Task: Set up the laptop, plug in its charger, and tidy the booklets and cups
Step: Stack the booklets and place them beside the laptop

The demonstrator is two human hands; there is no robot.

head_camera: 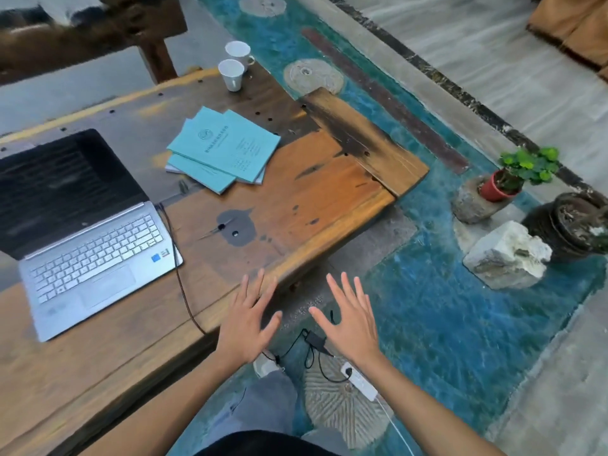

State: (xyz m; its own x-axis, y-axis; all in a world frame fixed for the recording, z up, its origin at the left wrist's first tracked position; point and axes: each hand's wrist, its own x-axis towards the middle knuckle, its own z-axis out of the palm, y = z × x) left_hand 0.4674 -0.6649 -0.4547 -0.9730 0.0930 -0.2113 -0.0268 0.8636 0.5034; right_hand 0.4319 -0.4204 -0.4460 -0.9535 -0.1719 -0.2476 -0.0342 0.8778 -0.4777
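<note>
Looks like the laptop (88,232) part's sorted: it's open on the tabletop (312,192) with its cable (184,291) running down to the power strip (360,378). Booklets (223,149) are messy mid-table, cups (235,65) at the far edge; they're probably next. Left hand (245,320) and right hand (350,320) hover, fingers spread wide, holding nothing.
</note>
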